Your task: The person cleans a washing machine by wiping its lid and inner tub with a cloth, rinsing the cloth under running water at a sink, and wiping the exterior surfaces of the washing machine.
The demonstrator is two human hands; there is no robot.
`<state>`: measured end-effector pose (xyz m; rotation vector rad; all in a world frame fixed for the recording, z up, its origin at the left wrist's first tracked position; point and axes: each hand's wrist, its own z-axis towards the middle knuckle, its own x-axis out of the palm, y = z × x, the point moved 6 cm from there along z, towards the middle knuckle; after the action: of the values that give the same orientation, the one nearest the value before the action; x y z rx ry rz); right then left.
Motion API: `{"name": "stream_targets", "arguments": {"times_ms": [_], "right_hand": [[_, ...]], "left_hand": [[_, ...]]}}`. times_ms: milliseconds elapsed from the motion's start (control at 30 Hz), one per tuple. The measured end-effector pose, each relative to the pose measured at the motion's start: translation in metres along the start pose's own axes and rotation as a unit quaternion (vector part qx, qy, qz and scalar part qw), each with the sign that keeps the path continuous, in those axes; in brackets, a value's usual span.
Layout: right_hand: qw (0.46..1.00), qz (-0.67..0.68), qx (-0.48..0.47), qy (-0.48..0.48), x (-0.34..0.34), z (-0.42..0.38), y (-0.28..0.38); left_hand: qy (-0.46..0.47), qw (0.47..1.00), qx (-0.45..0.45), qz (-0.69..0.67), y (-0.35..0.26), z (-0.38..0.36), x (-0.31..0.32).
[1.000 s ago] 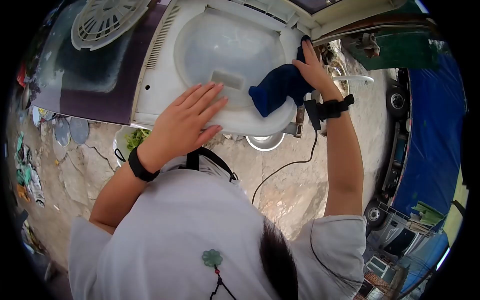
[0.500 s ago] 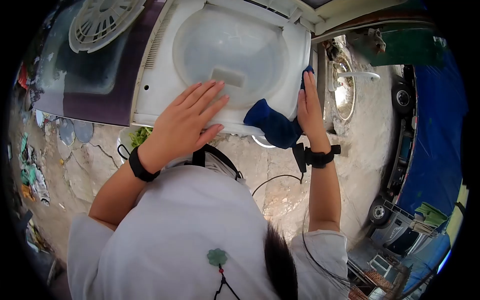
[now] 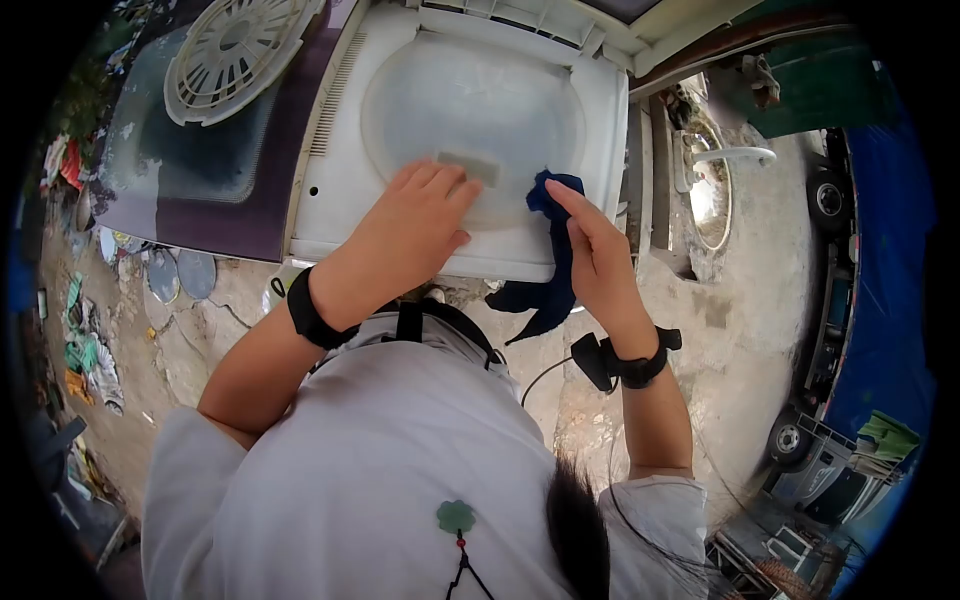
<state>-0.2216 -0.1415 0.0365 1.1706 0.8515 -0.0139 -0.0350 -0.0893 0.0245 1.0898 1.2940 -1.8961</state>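
A white top-loading appliance, probably a washing machine point(image 3: 340, 225), stands in front of me with a cloudy, rounded lid window point(image 3: 475, 100) in its top. My left hand point(image 3: 405, 225) lies over the window's near left part, palm down and fingers out, beside a greyish rectangular patch point(image 3: 468, 168). It holds nothing. At the near right corner of the white top, my right hand point(image 3: 600, 255) has a dark blue cloth point(image 3: 562, 265) between thumb and fingers. One end of the cloth bunches on the top by the fingertips; the rest drapes over the front edge.
To the left is a purple panel point(image 3: 225, 225) with a dark window and a round white slotted cover point(image 3: 235, 55). A basin with a white tap point(image 3: 735, 155) is on the right. Beyond it stands a truck with a blue tarp point(image 3: 885, 270). Litter point(image 3: 85, 350) lies on the ground at left.
My right hand has moved left and inward from the right edge, bringing the blue cloth onto the top; its loose end now hangs lower. My left hand stays on the window. The view has shifted slightly.
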Motion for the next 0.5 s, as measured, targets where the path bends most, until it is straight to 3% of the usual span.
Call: {"name": "stream_targets", "arguments": {"times_ms": [100,167,233,267,367,500], "right_hand": [[0.991,-0.020,-0.026,-0.131,-0.034,0.027,0.033],[0.951,-0.060,-0.159,-0.257,-0.069,0.049,0.062],[0.934,-0.097,-0.171,-0.298,-0.085,0.067,0.085],[0.915,-0.122,-0.268,-0.275,-0.079,0.085,0.082],[0.985,-0.097,-0.145,-0.017,-0.028,0.123,0.032],[0.946,-0.286,-0.114,0.104,0.007,0.146,-0.059]], "left_hand": [[0.003,1.000,-0.003,-0.016,0.000,0.001,-0.003],[-0.007,1.000,0.000,-0.029,-0.001,-0.002,-0.002],[-0.022,0.999,-0.005,-0.037,0.000,-0.005,0.000],[-0.032,0.999,-0.008,-0.041,0.002,-0.006,0.001],[-0.048,0.998,0.017,-0.038,0.004,-0.013,0.006],[-0.064,0.998,0.009,0.010,-0.001,-0.017,0.006]]}}
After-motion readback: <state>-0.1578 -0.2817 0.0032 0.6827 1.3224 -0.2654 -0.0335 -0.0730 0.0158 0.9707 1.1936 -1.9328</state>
